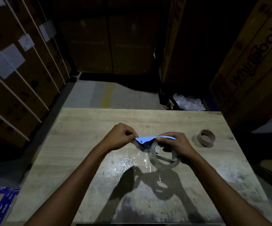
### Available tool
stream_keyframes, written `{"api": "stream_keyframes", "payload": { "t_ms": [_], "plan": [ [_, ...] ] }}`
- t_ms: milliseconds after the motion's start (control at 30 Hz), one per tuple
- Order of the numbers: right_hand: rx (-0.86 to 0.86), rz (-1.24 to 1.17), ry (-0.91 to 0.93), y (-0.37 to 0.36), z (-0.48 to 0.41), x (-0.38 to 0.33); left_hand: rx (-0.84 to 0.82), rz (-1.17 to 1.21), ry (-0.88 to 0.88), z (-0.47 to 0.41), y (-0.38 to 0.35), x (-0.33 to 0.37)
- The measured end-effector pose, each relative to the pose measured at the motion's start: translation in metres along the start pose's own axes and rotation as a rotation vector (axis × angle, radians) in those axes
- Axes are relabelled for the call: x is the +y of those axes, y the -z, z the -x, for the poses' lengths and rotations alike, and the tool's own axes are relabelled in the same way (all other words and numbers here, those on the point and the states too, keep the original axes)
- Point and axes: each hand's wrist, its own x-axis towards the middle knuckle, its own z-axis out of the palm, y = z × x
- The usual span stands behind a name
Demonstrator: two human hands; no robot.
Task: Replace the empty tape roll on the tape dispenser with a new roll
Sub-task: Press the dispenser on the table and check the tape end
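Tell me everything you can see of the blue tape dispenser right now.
The tape dispenser is a thin light-blue frame, probably plastic or painted metal, tapering to a point on the left with a small hole near it. It is held above the wooden table, not resting on it. A clear tape roll sits on its hub. The right hand grips the body and roll; the left hand pinches at the pointed tip.
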Motion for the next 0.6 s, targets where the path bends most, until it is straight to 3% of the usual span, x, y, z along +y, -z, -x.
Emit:
{"api": "stream_keyframes", "payload": {
  "t_ms": [200, 600],
  "plan": [
    [0.061, 0.249, 0.115, -0.001, -0.002, 0.006, 0.022, 0.35, 0.224, -0.002, -0.018, -0.021],
    [0.092, 0.855, 0.4, -0.014, -0.008, 0.019, 0.09, 0.412, 0.422, -0.006, -0.048, -0.045]
  ]
}}
